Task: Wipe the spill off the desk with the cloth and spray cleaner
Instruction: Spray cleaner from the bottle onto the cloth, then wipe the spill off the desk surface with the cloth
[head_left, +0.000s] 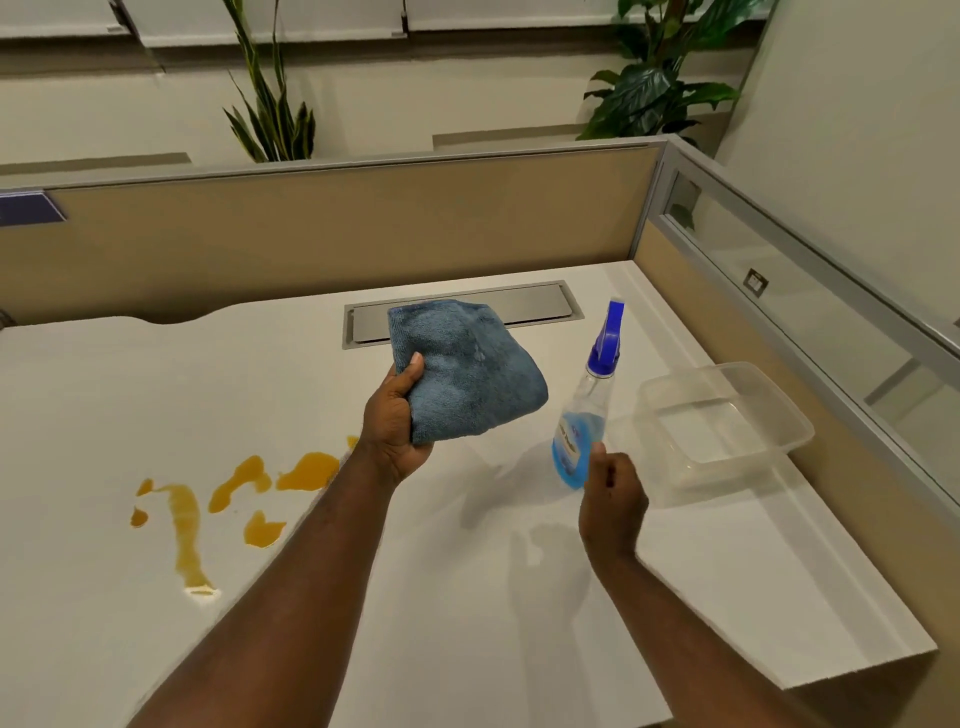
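My left hand (395, 431) grips a folded blue microfibre cloth (467, 369) and holds it up above the middle of the white desk (467, 597). An orange-yellow spill (234, 499) lies in several blotches and a long streak on the desk's left part, partly hidden behind my left forearm. A clear spray bottle (579, 431) with blue liquid and a blue trigger head stands on the desk right of the cloth. My right hand (613, 493) is close beside the bottle's base, fingers loosely curled, holding nothing.
A clear plastic container (727, 426) sits just right of the bottle near the desk's right edge. A grey cable hatch (540, 304) is set into the desk behind the cloth. Tan partition walls (363, 234) enclose the back and right sides.
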